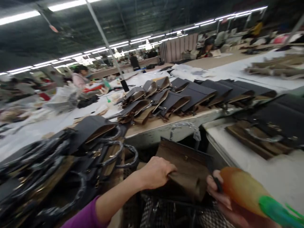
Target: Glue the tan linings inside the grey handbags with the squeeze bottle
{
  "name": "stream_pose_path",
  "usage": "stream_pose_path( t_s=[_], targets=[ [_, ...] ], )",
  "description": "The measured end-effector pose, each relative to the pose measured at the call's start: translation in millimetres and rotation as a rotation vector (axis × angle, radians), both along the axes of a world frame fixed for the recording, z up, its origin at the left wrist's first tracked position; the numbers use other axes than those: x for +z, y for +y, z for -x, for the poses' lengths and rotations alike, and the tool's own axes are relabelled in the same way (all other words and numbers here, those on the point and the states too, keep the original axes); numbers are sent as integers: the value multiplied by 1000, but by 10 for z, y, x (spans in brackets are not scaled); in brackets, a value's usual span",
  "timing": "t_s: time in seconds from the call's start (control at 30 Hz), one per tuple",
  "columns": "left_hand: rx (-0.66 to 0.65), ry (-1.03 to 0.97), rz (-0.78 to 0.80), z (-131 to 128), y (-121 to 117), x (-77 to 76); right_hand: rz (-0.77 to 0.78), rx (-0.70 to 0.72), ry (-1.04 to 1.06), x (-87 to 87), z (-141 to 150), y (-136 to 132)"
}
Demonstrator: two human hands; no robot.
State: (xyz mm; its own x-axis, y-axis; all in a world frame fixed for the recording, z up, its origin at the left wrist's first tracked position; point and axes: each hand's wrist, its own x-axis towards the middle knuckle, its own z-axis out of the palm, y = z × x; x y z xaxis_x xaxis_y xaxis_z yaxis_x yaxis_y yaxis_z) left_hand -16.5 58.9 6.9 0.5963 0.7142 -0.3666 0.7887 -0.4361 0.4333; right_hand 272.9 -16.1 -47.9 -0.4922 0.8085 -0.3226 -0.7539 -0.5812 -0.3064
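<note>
This is a workshop, a large factory floor where bags are made. A dark ceiling (147,20) with long rows of strip lights (129,42) stretches far back over the hall. Dark bags (197,91), many alike and seemingly unfinished, stand in overlapping rows on a long table (142,128), while more are heaped at the left with handles (82,186) wrapped in clear plastic. A second, pale table (256,177) stands at the right and carries others. Farther off, several people sit or stand around the hall, among them a person in pink (78,79) beside a cluttered worktop and a person in yellow (257,29).
</note>
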Motion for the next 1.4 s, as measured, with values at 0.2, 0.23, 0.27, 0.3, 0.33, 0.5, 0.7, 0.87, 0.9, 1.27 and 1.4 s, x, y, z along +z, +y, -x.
stream_pose_path(
  t_s=[0.2,0.23,0.27,0.3,0.33,0.5,0.7,0.87,0.9,1.27,1.4],
  targets=[
    [-19,-465,-165,-114,-68,-55,-65,-177,29,142,-20,133],
    [58,-531,-71,-138,-69,-67,-94,-182,21,146,-42,155],
    [159,-587,35,-165,-66,-74,-111,-178,13,148,-71,172],
    [274,-641,134,-195,-61,-72,-118,-167,4,150,-101,185],
    [376,-698,219,-228,-54,-60,-118,-151,-7,155,-128,196],
    [391,-886,531,-362,-44,99,-142,-196,-67,232,-132,277],
    [-5,-612,145,-358,-134,-58,-142,-158,-41,248,-16,387],
    [-367,-413,-913,-396,-206,-197,-146,-101,6,284,98,426],
    [-370,-432,-976,-420,-214,-190,-163,-61,27,309,130,431],
    [-576,-511,-814,-622,-179,-163,-188,16,83,357,336,445],
    [-597,-423,-741,-531,-145,-161,-106,-2,33,370,217,438]
  ],
)
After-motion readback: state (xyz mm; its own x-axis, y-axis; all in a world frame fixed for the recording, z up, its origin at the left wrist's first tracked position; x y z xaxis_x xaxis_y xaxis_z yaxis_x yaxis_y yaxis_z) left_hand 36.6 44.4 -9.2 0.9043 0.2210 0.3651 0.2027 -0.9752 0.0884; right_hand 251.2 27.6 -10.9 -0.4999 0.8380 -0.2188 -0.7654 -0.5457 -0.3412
